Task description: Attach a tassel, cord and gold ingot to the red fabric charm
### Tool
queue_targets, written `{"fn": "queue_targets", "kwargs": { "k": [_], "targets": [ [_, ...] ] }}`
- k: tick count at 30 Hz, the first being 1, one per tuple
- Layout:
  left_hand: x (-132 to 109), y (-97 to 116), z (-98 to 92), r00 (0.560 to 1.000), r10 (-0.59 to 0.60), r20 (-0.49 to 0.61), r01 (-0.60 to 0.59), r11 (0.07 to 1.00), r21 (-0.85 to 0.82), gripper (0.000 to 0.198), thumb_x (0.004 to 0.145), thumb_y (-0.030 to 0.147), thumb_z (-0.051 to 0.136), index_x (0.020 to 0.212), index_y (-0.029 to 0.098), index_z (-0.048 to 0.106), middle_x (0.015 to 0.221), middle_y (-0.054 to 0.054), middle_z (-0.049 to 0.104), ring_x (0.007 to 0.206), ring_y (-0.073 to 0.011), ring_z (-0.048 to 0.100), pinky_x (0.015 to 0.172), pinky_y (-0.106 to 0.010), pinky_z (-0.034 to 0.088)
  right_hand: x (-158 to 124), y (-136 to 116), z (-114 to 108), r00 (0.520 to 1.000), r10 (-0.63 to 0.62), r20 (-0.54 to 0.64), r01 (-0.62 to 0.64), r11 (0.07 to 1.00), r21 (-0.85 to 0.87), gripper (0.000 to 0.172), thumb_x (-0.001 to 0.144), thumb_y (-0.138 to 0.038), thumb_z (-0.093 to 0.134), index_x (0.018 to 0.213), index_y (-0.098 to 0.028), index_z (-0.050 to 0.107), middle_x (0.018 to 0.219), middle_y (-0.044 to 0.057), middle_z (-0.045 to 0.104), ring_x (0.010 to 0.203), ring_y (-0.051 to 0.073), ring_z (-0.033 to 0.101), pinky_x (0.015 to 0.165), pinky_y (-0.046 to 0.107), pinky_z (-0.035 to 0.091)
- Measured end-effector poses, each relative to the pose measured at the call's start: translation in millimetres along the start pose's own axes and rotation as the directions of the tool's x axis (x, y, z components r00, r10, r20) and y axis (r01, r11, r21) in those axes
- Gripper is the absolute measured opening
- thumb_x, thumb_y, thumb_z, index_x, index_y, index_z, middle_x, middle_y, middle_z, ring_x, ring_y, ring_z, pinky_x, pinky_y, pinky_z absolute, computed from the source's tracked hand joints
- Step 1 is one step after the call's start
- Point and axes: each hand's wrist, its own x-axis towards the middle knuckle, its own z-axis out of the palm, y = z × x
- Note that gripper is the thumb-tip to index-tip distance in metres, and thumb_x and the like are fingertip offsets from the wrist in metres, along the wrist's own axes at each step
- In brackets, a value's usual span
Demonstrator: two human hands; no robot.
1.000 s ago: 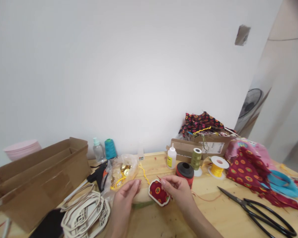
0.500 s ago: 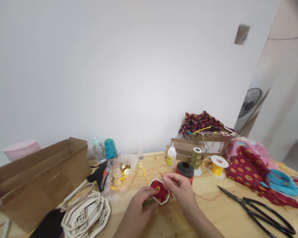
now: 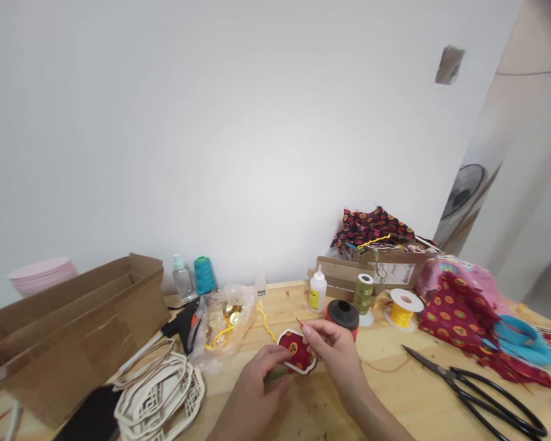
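Low in the middle of the head view, a small dark-red patterned fabric piece with a cream border point(image 3: 296, 351) is held up off the table. My left hand point(image 3: 262, 387) grips its left edge between thumb and fingers. At its right edge, my right hand point(image 3: 334, 349) is closed in a pinch, with a short red thread end point(image 3: 299, 323) poking out past the fingertips. A yellow twisted cord point(image 3: 267, 323) runs up from the top of the piece. Just behind my right hand stands a red thread spool with a black top point(image 3: 343, 313).
Black scissors point(image 3: 468, 386) lie at the right, before red patterned cloth point(image 3: 459, 312). A glue bottle point(image 3: 318, 290), green thread point(image 3: 363, 294) and a yellow cord spool point(image 3: 402, 309) stand behind. Left are a plastic bag point(image 3: 224, 324), cream wooden frames point(image 3: 158, 392) and a cardboard box point(image 3: 92, 331).
Hardly anything differs. The fabric piece has turned slightly in my hands, and my right hand has shifted a touch to the right with the view.
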Motion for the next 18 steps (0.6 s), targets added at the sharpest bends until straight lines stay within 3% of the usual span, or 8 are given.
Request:
{"fn": "queue_targets", "kwargs": {
  "k": [7,11,13,16,18],
  "targets": [
    [-1,2,-0.2,1.000,0.008,-0.011,-0.008,1.000,0.011,0.023,0.072,0.017,0.052,0.092,0.023,0.063,0.097,-0.006,0.062,0.092,-0.0178,0.055,0.084,-0.030,0.041,-1,0,2,1.000,0.022,0.018,-0.022,1.000,-0.003,0.035,0.051,-0.046,0.069,0.060,-0.012,0.066,0.047,0.000,0.057,0.042,0.009,0.048,0.039,0.019,0.038],
    [0,6,-6.5,0.995,0.038,-0.093,-0.033,0.998,0.058,0.018,0.075,0.025,0.050,0.084,0.022,0.064,0.092,-0.005,0.065,0.088,-0.0174,0.057,0.082,-0.030,0.043,-1,-1,2,0.999,0.034,0.027,-0.034,0.999,-0.004,0.036,0.049,-0.046,0.070,0.061,-0.012,0.067,0.048,0.001,0.059,0.044,0.011,0.050,0.041,0.020,0.040],
    [3,8,-21.1,0.976,0.039,-0.216,-0.014,0.993,0.118,0.018,0.074,0.030,0.050,0.077,0.021,0.065,0.086,-0.005,0.066,0.085,-0.0186,0.058,0.082,-0.032,0.043,0,0,2,0.999,0.037,0.027,-0.037,0.999,-0.003,0.038,0.049,-0.048,0.070,0.061,-0.012,0.067,0.048,0.002,0.059,0.044,0.011,0.051,0.042,0.020,0.041],
    [13,5,-57.0,0.910,0.020,-0.415,0.090,0.965,0.244,0.022,0.069,0.036,0.052,0.076,0.019,0.065,0.087,-0.007,0.067,0.086,-0.0221,0.057,0.082,-0.036,0.042,0,3,3,0.999,0.042,0.031,-0.042,0.999,-0.005,0.040,0.048,-0.050,0.069,0.060,-0.011,0.067,0.048,0.003,0.060,0.044,0.012,0.052,0.041,0.021,0.041],
    [24,-2,-80.5,0.935,0.036,-0.353,0.098,0.929,0.356,0.026,0.072,0.033,0.046,0.084,0.018,0.064,0.092,-0.008,0.065,0.086,-0.0223,0.057,0.079,-0.035,0.043,-1,5,4,0.998,0.055,0.042,-0.055,0.998,0.001,0.042,0.046,-0.050,0.069,0.059,-0.011,0.066,0.048,0.003,0.060,0.043,0.012,0.052,0.040,0.021,0.041]
  ]
}}
